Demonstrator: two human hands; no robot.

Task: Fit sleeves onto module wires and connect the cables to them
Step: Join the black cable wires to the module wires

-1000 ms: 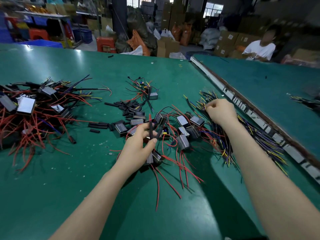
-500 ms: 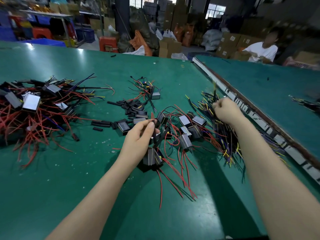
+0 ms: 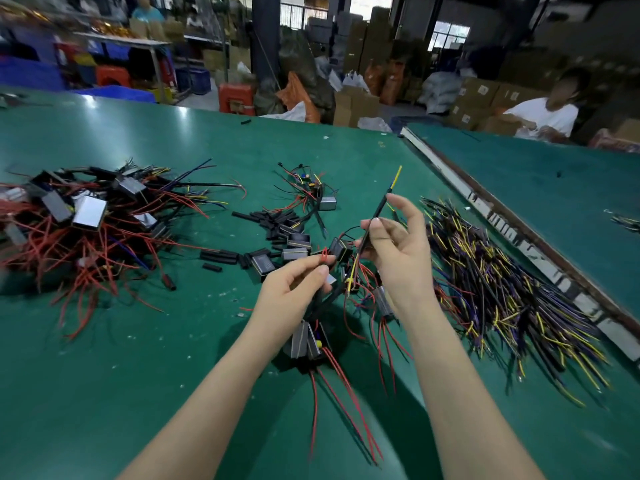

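Green work table (image 3: 138, 375), warehouse clutter behind. Stock is sorted by stage, likely for quick reach: finished modules piled far left (image 3: 79, 216), loose black sleeves (image 3: 273, 220) centre, yellow-black cables heaped right (image 3: 502, 289). Left hand (image 3: 294, 289) pinches red module wires (image 3: 325, 255) at the fingertips, two modules (image 3: 304, 341) dangling below, apparently to keep the ends presented. Right hand (image 3: 398, 258) grips one cable (image 3: 377, 216) between thumb and forefinger, other fingers loosely spread, yellow tip up. Hands close together, not touching; joint not yet made.
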